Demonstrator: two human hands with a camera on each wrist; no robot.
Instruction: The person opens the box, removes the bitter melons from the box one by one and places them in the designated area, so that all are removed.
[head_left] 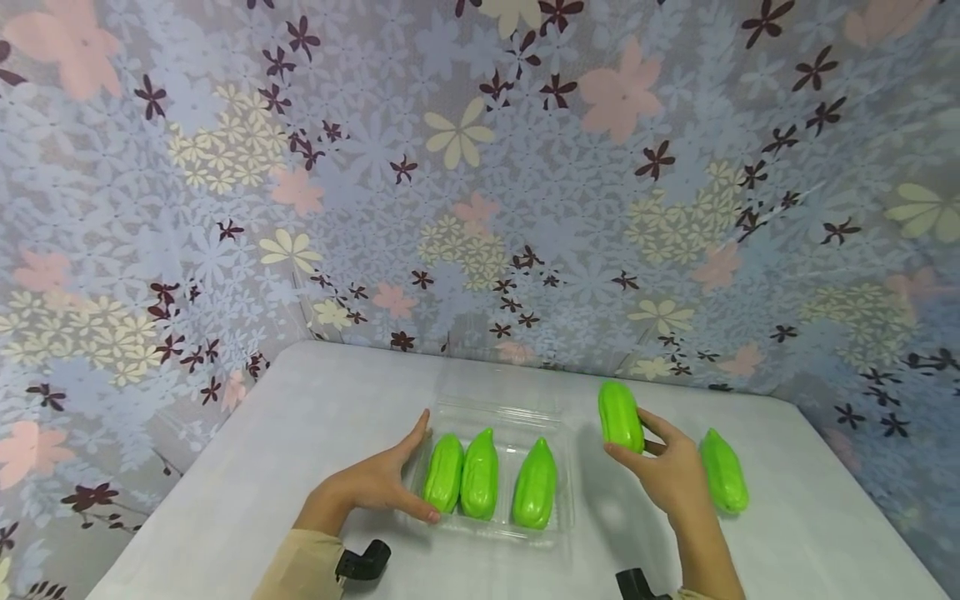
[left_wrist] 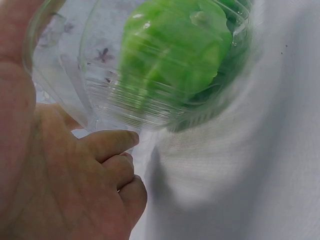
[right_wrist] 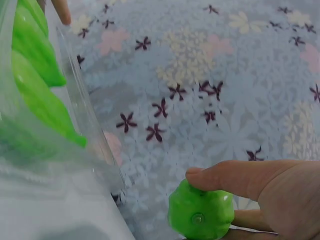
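Note:
A clear plastic container (head_left: 504,533) stands on the table with three bright green, ribbed toy vegetables (head_left: 480,475) inside, two close together at the left and one at the right. My left hand (head_left: 378,482) grips the container's left side, thumb at the near corner and fingers toward the far one. In the left wrist view, curled fingers (left_wrist: 117,145) lie against its clear wall. Above the table, right of the container, my right hand (head_left: 667,471) holds another green toy vegetable (head_left: 621,417) between thumb and fingers. Its rounded end with a small nub faces the right wrist camera.
One more green toy vegetable (head_left: 723,472) lies on the white-covered table (head_left: 300,417), to the right of my right hand. The container's clear lid stands raised at the back, hard to make out. Behind the table hangs a flower-patterned backdrop (head_left: 450,208).

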